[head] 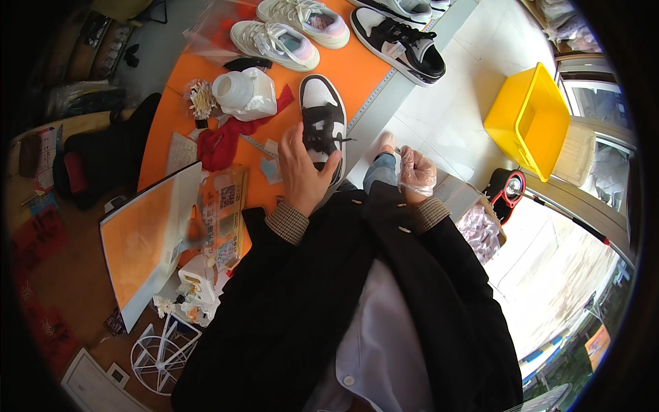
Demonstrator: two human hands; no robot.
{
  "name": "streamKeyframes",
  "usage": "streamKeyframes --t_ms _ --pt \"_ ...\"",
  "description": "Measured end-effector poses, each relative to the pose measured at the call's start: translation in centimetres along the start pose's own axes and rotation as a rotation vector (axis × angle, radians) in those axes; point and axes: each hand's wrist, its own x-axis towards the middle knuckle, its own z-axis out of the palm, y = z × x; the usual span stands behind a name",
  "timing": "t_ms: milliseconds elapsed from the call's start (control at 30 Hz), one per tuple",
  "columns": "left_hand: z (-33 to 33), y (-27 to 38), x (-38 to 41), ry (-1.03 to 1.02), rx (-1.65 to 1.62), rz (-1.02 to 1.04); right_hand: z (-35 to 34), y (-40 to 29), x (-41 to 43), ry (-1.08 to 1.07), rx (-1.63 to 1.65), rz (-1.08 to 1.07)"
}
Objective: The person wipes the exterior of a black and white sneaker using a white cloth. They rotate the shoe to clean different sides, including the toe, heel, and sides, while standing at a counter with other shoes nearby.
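Note:
A black and white sneaker (323,110) with black laces lies on the orange tabletop (360,72), toe pointing away from me. My left hand (308,172) is bare, its fingers spread along the near left side of that sneaker; thumb and fingers are apart. Off to the right of the table, my right hand (418,172) wears a thin clear plastic glove and is curled; a small thing seems to show at its fingertips, too small to name. Left of the sneaker stand an open white plastic bottle (247,95), a red cloth (221,144) and a bundle of cotton swabs (202,100).
White sneakers (278,46) and another black and white sneaker (399,49) stand at the table's far side. A ruler strip (373,98) runs along its right edge. A monitor (149,232) is at the left. On the right are a yellow bin (530,123) and a box of crumpled plastic (479,232).

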Motion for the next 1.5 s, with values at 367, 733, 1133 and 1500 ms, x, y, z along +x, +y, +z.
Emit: streamKeyframes --t_ms 367,733,1133,1500 --pt "1.7 -2.6 -4.5 -0.139 0.188 0.448 0.6 -3.5 -0.8 -0.061 0.161 0.063" --pt "-4.5 4.0 2.1 0.219 -0.695 -0.029 0.0 -6.2 0.8 -0.055 0.277 -0.011" --pt "-3.9 4.6 3.5 0.231 -0.807 -0.019 -1.1 -12.2 0.7 -0.354 0.135 0.073" --pt "-3.9 4.7 4.2 0.222 -0.775 -0.054 -1.5 -14.6 0.0 -0.373 0.036 -0.421"
